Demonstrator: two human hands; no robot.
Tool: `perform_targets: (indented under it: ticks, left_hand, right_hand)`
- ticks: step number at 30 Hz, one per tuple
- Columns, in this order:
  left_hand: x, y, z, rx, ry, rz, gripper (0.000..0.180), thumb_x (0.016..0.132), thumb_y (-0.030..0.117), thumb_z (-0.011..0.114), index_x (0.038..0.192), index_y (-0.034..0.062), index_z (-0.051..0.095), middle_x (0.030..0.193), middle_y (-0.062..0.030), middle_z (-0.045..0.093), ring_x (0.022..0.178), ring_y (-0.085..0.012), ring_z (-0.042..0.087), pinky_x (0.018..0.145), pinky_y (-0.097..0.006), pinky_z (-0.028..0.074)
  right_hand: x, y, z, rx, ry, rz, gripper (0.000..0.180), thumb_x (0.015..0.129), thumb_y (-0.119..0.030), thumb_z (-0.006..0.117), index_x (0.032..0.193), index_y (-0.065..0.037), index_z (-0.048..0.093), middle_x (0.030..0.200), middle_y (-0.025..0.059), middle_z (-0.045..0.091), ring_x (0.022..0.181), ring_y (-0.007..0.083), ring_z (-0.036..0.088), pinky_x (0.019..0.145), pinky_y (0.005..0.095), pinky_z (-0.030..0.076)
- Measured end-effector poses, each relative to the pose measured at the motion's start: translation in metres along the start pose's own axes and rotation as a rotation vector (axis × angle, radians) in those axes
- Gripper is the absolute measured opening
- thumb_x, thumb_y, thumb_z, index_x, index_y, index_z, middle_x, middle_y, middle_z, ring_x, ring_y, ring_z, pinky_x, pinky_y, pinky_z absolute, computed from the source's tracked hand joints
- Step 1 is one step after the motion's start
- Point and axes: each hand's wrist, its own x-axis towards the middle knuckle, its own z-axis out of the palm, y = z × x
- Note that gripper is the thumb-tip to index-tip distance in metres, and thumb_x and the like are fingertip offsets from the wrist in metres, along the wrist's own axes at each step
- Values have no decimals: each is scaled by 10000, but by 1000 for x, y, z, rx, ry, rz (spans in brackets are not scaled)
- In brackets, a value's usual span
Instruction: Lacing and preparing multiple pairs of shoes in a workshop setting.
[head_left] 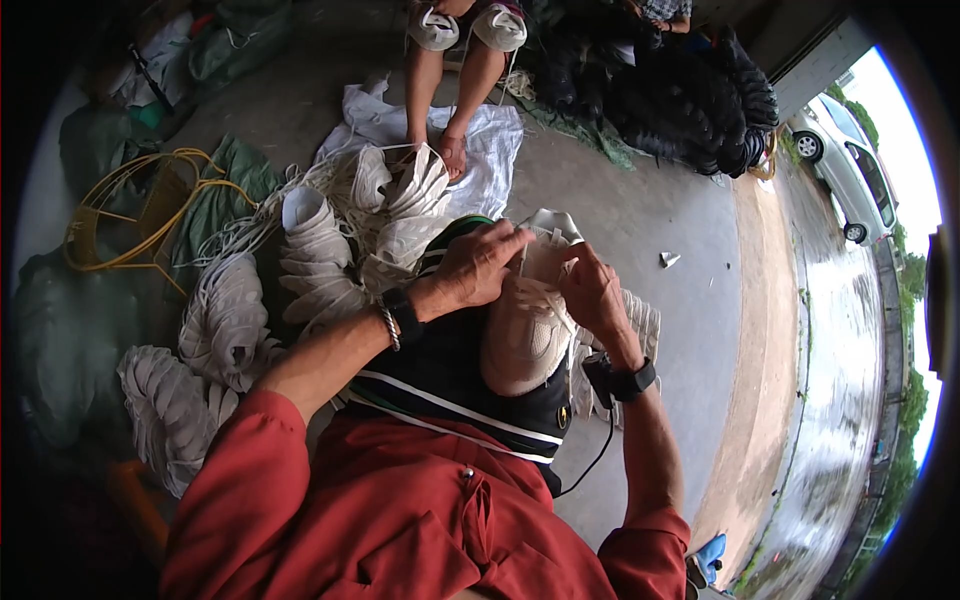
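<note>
A white shoe upper [516,340] lies across my lap on dark striped cloth [440,385], toe toward me. White shoelace [538,296] crosses its lower eyelets. Over the left eyelet edge, near the tongue [543,258], my left hand [478,265] is closed, index finger reaching across; what its fingertips hold is too small to make out. At the right eyelet edge my right hand [596,293] pinches, apparently on the lace, fingertips partly hidden. More white uppers [645,325] lie beyond my right wrist.
Bundles of white uppers [225,315] and loose laces lie left and ahead. A yellow-framed chair [150,215] stands far left. Ahead, another person's bare legs [425,95] rest on a white sheet [495,135]. A black heap [660,100] lies at the far right; a car [850,165] stands outside.
</note>
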Motion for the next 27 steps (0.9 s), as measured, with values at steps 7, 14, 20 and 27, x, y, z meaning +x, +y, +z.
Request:
perform_targets:
  ticks: [7, 14, 20, 27]
  left_hand:
    - [14, -10, -22, 242, -387, 314, 282, 652, 18, 579, 926, 84, 592, 914, -99, 503, 887, -278, 521, 747, -359, 451]
    - [21, -5, -29, 318, -419, 390, 197, 678, 61, 595, 873, 89, 588, 1116, -144, 471, 1136, -320, 407, 848, -401, 415]
    - [19, -2, -27, 360, -434, 360, 154, 690, 107, 617, 839, 95, 580, 1187, -164, 456, 1199, -347, 358, 913, -447, 355]
    - [22, -5, -20, 301, -439, 350, 182, 671, 131, 621, 848, 96, 598, 1188, -179, 459, 1198, -367, 352, 917, -458, 344]
  right_hand:
    - [6, -4, -30, -36, -317, -109, 329, 700, -24, 636, 1015, -78, 554, 688, 104, 612, 647, 240, 608, 589, 339, 472]
    - [9, -4, -36, -154, -388, -258, 246, 708, -50, 642, 938, -53, 554, 708, 114, 613, 670, 264, 613, 587, 357, 470]
    - [6, 2, -35, -225, -362, -279, 153, 722, -18, 603, 860, -27, 538, 710, 138, 606, 672, 311, 601, 574, 376, 463]
    - [5, 6, -33, -258, -306, -310, 107, 720, -33, 573, 825, -33, 549, 660, 156, 585, 628, 342, 579, 555, 414, 450]
